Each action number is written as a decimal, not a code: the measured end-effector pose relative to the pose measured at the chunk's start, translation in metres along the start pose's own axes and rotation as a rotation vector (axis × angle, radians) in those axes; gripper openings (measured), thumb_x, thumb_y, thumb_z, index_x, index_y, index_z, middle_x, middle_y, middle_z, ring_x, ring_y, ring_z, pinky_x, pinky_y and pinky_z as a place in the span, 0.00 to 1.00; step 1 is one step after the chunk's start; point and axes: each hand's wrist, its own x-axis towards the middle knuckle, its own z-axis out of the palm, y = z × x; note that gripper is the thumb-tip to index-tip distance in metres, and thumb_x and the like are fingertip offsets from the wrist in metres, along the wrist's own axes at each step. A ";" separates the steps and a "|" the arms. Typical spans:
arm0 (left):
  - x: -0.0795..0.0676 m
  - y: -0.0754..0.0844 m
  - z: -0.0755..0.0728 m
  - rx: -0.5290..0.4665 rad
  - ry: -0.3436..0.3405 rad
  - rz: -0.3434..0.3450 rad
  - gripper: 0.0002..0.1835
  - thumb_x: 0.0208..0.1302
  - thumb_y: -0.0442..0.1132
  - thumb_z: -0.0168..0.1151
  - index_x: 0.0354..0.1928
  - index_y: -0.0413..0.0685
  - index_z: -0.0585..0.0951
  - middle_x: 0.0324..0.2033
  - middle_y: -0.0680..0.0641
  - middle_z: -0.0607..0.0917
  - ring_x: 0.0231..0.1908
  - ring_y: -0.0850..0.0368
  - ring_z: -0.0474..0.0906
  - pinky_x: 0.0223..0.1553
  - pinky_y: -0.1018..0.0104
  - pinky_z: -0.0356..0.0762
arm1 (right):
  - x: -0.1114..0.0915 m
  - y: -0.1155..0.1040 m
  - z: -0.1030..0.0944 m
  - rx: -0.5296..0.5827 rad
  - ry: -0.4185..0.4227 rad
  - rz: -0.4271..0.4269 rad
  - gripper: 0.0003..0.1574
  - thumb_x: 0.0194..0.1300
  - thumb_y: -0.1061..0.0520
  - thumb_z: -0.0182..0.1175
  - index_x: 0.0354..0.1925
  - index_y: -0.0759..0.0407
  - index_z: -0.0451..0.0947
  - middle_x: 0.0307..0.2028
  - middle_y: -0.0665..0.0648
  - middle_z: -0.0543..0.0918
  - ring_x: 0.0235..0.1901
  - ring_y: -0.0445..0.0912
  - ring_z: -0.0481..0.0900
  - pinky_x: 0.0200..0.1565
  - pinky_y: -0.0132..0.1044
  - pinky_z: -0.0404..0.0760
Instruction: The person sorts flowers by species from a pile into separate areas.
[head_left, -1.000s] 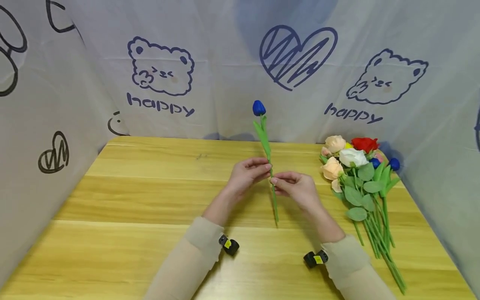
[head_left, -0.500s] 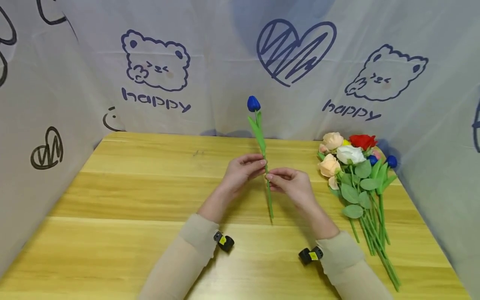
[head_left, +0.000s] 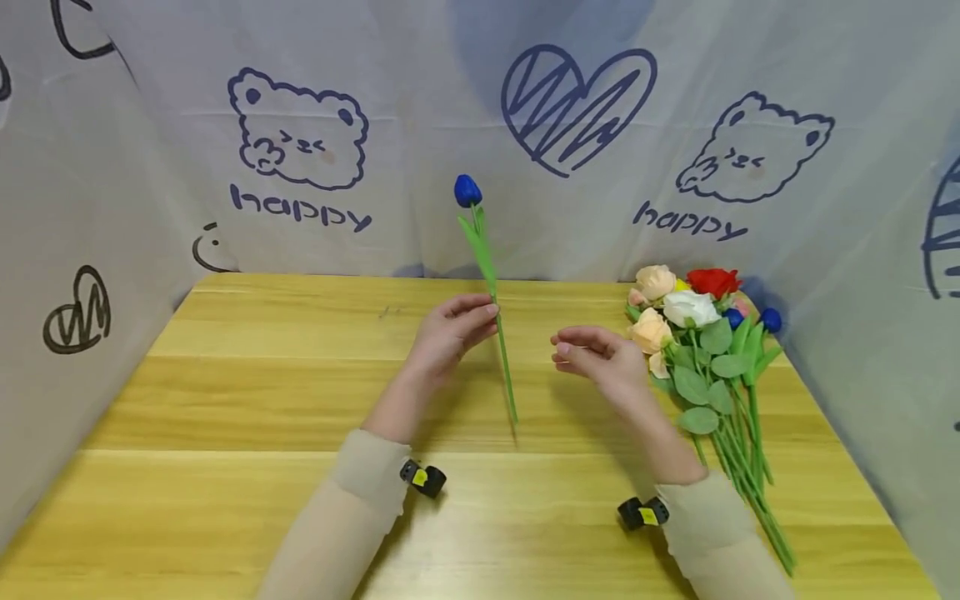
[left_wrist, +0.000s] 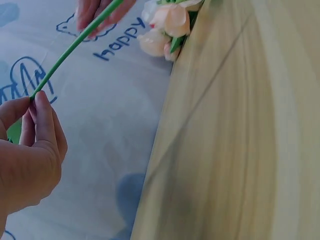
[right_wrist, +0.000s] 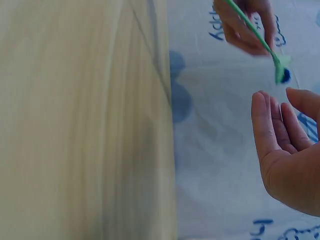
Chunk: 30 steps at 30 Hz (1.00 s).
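Observation:
An artificial blue tulip (head_left: 480,242) stands nearly upright over the middle of the table, its bloom tipped slightly left. My left hand (head_left: 453,333) pinches its green stem just below the leaves, between thumb and fingertips. The left wrist view shows the stem (left_wrist: 75,46) running up and away from that pinch. To the right, apart from the stem, my right hand (head_left: 600,358) is in the air with nothing in it. Its fingers are loosely bent, with a gap between thumb and fingertips, as the right wrist view shows this right hand (right_wrist: 285,150) from close by.
A bunch of artificial flowers lies on the right of the wooden table (head_left: 225,400), with a red rose (head_left: 712,282), a white rose (head_left: 690,308), peach roses (head_left: 651,332) and blue tulips (head_left: 770,320). White cloth (head_left: 435,150) with drawings hangs behind and at both sides.
My right hand has let go of the tulip stem and moved right, away from it. My left hand has carried the tulip a little to the left.

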 end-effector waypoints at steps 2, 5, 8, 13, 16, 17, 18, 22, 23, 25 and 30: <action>-0.002 0.007 -0.007 0.008 0.012 0.003 0.09 0.73 0.25 0.61 0.52 0.36 0.81 0.38 0.49 0.85 0.38 0.60 0.86 0.49 0.70 0.87 | -0.003 -0.003 -0.009 -0.029 0.023 -0.006 0.21 0.74 0.62 0.65 0.59 0.74 0.78 0.49 0.58 0.88 0.43 0.44 0.89 0.50 0.40 0.89; -0.004 0.016 -0.018 0.031 0.034 0.010 0.07 0.73 0.25 0.61 0.50 0.37 0.82 0.38 0.49 0.85 0.37 0.61 0.86 0.48 0.70 0.87 | -0.008 -0.008 -0.025 -0.066 0.057 -0.005 0.23 0.74 0.59 0.65 0.59 0.74 0.78 0.47 0.53 0.88 0.43 0.43 0.89 0.50 0.38 0.89; -0.007 0.026 -0.032 0.066 0.061 0.020 0.08 0.73 0.26 0.61 0.51 0.36 0.81 0.38 0.49 0.85 0.37 0.61 0.86 0.48 0.70 0.87 | -0.013 -0.010 -0.042 -0.062 0.087 0.000 0.24 0.74 0.59 0.66 0.60 0.74 0.77 0.46 0.50 0.88 0.42 0.42 0.89 0.50 0.37 0.89; -0.014 0.042 -0.059 0.146 0.091 0.033 0.13 0.74 0.27 0.61 0.57 0.31 0.78 0.40 0.49 0.83 0.39 0.60 0.85 0.50 0.70 0.87 | -0.025 -0.010 -0.075 -0.009 0.141 0.015 0.26 0.70 0.58 0.70 0.59 0.72 0.77 0.45 0.49 0.88 0.40 0.42 0.90 0.47 0.36 0.90; -0.020 0.049 -0.077 0.215 0.103 0.035 0.19 0.75 0.29 0.61 0.63 0.27 0.74 0.43 0.50 0.82 0.41 0.60 0.84 0.52 0.68 0.86 | -0.033 -0.006 -0.096 0.034 0.162 0.008 0.24 0.69 0.60 0.70 0.58 0.72 0.78 0.44 0.50 0.89 0.40 0.43 0.90 0.45 0.36 0.90; -0.022 0.052 -0.084 0.237 0.106 0.035 0.21 0.75 0.30 0.60 0.65 0.26 0.72 0.44 0.50 0.81 0.42 0.60 0.84 0.53 0.68 0.86 | -0.036 -0.004 -0.103 0.045 0.167 0.008 0.21 0.69 0.61 0.70 0.57 0.70 0.80 0.44 0.50 0.89 0.40 0.42 0.90 0.45 0.36 0.90; -0.024 0.054 -0.091 0.259 0.112 0.033 0.23 0.75 0.31 0.60 0.66 0.25 0.71 0.45 0.50 0.81 0.43 0.61 0.83 0.54 0.67 0.86 | -0.039 -0.002 -0.110 0.048 0.170 0.012 0.19 0.69 0.61 0.70 0.56 0.67 0.81 0.44 0.50 0.89 0.40 0.42 0.90 0.45 0.36 0.90; -0.031 0.063 -0.118 0.326 0.138 0.017 0.26 0.76 0.33 0.61 0.68 0.23 0.68 0.47 0.50 0.80 0.44 0.63 0.83 0.55 0.69 0.85 | -0.049 0.005 -0.139 0.035 0.173 0.038 0.14 0.70 0.62 0.69 0.53 0.57 0.84 0.44 0.48 0.89 0.41 0.41 0.89 0.44 0.35 0.90; -0.033 0.066 -0.125 0.341 0.146 0.011 0.26 0.76 0.33 0.61 0.68 0.23 0.69 0.47 0.49 0.80 0.45 0.63 0.83 0.54 0.69 0.85 | -0.052 0.006 -0.146 0.023 0.173 0.051 0.13 0.70 0.62 0.68 0.52 0.55 0.84 0.44 0.47 0.89 0.40 0.40 0.89 0.44 0.34 0.90; -0.038 0.072 -0.138 0.383 0.157 -0.006 0.26 0.76 0.34 0.61 0.68 0.24 0.69 0.48 0.49 0.79 0.46 0.62 0.83 0.54 0.70 0.85 | -0.057 0.009 -0.159 -0.001 0.175 0.077 0.13 0.71 0.61 0.68 0.52 0.53 0.84 0.44 0.46 0.89 0.40 0.40 0.89 0.43 0.34 0.90; -0.048 0.087 -0.174 0.491 0.171 -0.066 0.29 0.77 0.37 0.61 0.71 0.26 0.66 0.51 0.50 0.78 0.48 0.64 0.82 0.55 0.71 0.84 | -0.069 0.016 -0.187 -0.037 0.187 0.154 0.13 0.71 0.61 0.68 0.51 0.48 0.84 0.42 0.42 0.89 0.38 0.38 0.89 0.41 0.32 0.90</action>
